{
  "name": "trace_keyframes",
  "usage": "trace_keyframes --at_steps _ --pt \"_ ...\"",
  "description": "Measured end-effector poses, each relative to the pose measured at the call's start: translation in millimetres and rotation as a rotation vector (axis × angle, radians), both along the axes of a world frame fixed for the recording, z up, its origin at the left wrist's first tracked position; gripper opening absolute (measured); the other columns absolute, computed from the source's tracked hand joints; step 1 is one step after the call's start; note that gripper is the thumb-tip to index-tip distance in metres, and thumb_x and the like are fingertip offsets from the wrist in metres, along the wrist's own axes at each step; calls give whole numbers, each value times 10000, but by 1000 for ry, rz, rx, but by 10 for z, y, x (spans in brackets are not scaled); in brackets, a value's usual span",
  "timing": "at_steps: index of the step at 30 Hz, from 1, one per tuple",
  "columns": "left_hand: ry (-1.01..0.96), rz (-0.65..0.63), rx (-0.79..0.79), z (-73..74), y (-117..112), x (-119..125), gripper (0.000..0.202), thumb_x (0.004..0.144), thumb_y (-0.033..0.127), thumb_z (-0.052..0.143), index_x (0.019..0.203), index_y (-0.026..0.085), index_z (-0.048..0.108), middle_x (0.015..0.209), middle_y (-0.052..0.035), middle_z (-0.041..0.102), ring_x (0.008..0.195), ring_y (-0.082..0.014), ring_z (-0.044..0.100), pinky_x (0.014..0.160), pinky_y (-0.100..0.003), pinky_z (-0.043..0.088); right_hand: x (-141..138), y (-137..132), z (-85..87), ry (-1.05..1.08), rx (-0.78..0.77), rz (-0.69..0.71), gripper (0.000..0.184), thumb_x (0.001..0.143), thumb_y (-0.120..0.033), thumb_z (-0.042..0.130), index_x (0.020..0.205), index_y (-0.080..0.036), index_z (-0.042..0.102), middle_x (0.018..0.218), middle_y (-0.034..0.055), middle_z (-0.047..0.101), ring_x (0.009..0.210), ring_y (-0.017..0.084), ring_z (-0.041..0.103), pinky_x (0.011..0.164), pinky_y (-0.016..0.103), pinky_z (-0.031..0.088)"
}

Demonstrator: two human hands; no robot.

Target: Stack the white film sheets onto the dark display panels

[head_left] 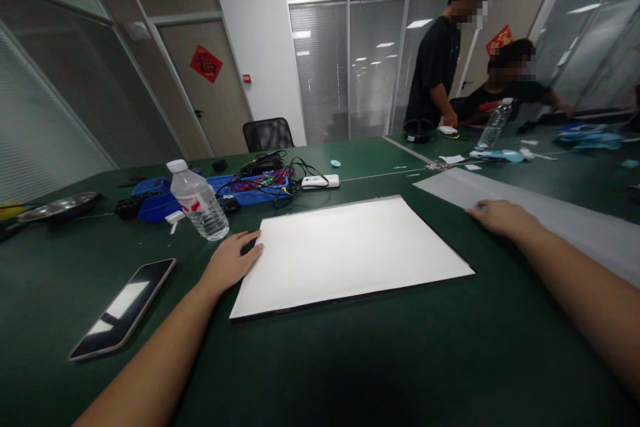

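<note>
A large white sheet [345,253] lies flat on the dark green table [320,360] in front of me. My left hand [231,260] rests open at the sheet's left edge, fingertips touching its upper left corner. My right hand [500,217] lies flat on the near end of a second, greyish translucent sheet [560,220] that stretches to the right. Its fingers are stretched out and hold nothing.
A water bottle [199,201] stands just beyond my left hand, a phone [125,307] lies to its left. Blue trays with cables [250,185], a white box [320,181] and a metal dish [57,207] sit farther back. Two people [440,73] are at the far right beside another bottle [493,125].
</note>
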State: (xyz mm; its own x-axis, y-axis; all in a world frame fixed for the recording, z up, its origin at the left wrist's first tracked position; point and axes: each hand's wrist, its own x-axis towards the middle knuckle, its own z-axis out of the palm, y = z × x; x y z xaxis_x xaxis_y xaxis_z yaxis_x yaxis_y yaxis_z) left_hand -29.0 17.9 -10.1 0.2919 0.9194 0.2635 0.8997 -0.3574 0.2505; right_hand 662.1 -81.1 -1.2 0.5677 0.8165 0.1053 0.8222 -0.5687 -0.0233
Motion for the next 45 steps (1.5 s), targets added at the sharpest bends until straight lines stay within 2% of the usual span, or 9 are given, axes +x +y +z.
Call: trace_keyframes --at_steps 10,17,22,26,30,33,36,40,45 --pt "54 13 -29 50 -30 13 570 941 564 510 1411 300 696 1508 -103 619 1377 -348 589 1180 -503 428 -241 -22 127 6 -5 4 550 1049 -420 281 1362 -196 674 1328 225 656 1173 345 636 936 458 478" --pt "50 26 -45 65 -50 31 603 940 577 485 1430 287 682 1528 -115 596 1396 -357 565 1187 -516 410 -576 -75 336 -79 91 90 577 1043 -468 265 1238 -176 722 1165 222 713 1014 357 668 780 438 468" --pt "27 23 -36 75 -50 35 591 924 578 509 1404 295 702 1506 -101 619 1372 -349 588 1173 -505 432 -1000 -61 405 -116 129 352 489 999 -496 400 1216 -223 743 1132 126 752 1007 306 676 842 400 482" --pt "41 24 -38 77 -41 38 594 927 567 504 1408 280 700 1505 -115 618 1371 -350 590 1176 -506 428 -1366 -125 424 -89 150 737 416 977 -444 445 1127 -230 769 1092 85 771 938 267 706 843 386 508" --pt "50 14 -34 78 -37 39 596 925 563 507 1400 264 708 1489 -128 628 1359 -350 604 1185 -495 420 -1616 -232 462 46 105 1083 334 957 -379 498 1079 -243 779 1048 55 776 876 205 710 829 344 528" --pt "32 13 -32 72 -35 35 594 925 565 513 1399 265 709 1500 -133 618 1362 -361 599 1170 -506 434 -1667 -271 491 183 110 1191 320 956 -396 522 1071 -252 784 1063 48 775 894 188 708 842 324 543" --pt "25 11 -42 63 -29 30 598 924 569 512 1408 273 701 1515 -126 607 1366 -362 595 1169 -513 433 -1564 -229 487 175 145 1037 381 977 -488 488 1047 -264 788 1069 45 773 910 203 707 878 343 550" --pt "30 16 -50 56 -21 25 607 918 584 512 1414 285 695 1514 -110 610 1377 -354 584 1175 -507 426 -1180 -95 370 10 239 632 524 993 -526 407 1189 -180 748 1224 148 726 1079 337 678 982 512 515" --pt "20 19 -51 48 -17 18 612 916 592 504 1409 287 699 1512 -117 607 1369 -358 588 1166 -514 432 -629 -23 90 -46 54 88 791 945 -706 401 1384 -89 630 1372 312 585 1219 485 590 943 640 497"
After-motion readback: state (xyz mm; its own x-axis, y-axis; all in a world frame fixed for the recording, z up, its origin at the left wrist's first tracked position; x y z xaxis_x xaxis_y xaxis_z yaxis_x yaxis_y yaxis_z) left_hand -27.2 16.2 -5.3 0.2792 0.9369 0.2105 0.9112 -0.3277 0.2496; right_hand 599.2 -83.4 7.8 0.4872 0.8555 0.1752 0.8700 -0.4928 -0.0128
